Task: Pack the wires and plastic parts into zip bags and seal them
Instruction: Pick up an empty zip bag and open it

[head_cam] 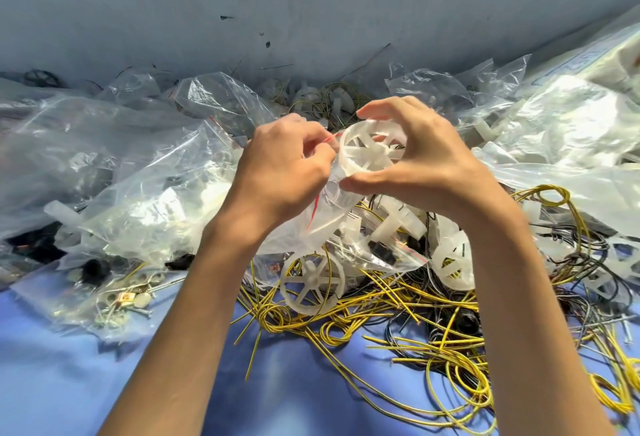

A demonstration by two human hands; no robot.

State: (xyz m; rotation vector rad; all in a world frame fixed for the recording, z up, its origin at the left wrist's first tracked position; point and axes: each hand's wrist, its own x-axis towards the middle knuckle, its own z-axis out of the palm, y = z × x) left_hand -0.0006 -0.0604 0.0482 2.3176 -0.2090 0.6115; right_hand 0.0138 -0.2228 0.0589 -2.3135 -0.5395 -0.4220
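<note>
Left hand (277,172): the mouth of the zip bag (332,214) is being pinched at its red strip by curled fingers.
Right hand (426,165): the white spoked wheel (367,151) is being gripped, thumb under and fingers over the rim.
Key relation: the wheel is being held against the bag mouth on its right side; the bag is hanging below, toward the bench (69,383).
Wires: the yellow wires (381,314) are being left loose toward the near right edge.
Writing: none is being made out.

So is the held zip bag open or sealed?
Open: left hand pinches the zip bag by its red-striped mouth; right hand holds white wheel at it.
</note>
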